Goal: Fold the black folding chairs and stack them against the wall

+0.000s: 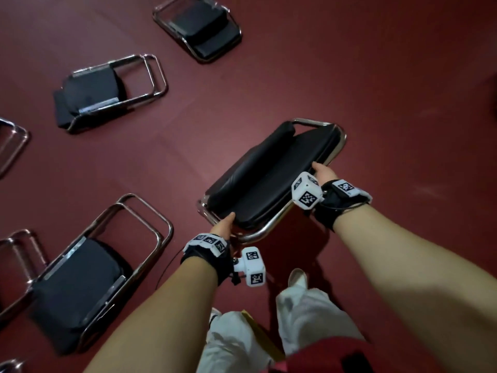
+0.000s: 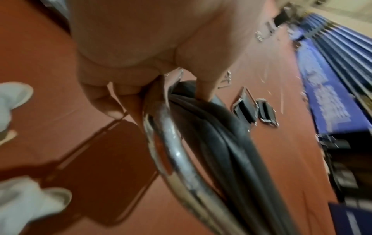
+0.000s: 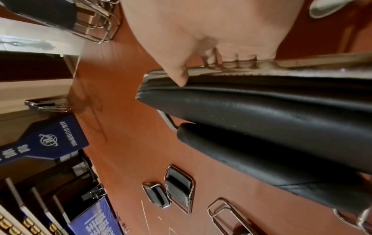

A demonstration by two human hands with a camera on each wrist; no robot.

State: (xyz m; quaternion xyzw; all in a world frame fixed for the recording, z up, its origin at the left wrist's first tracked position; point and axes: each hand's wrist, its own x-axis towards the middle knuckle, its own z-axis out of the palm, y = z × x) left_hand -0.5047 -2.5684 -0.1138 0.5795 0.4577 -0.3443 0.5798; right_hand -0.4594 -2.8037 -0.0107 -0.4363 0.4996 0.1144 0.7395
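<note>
While the head view shows the left hand (image 1: 223, 228) and right hand (image 1: 324, 170) each gripping an end of one folded chair (image 1: 269, 179), its long axis runs between them, with four full chairs lying flat beyond the left grip. At each wrist, fingers (image 2: 112, 101) curl round the frame (image 3: 221, 70). No wall lies near either grip.

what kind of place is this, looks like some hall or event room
Probably an event or assembly hall: a wide dark-red floor, many folded chairs lying about it, and blue printed banners along the edge.
</note>
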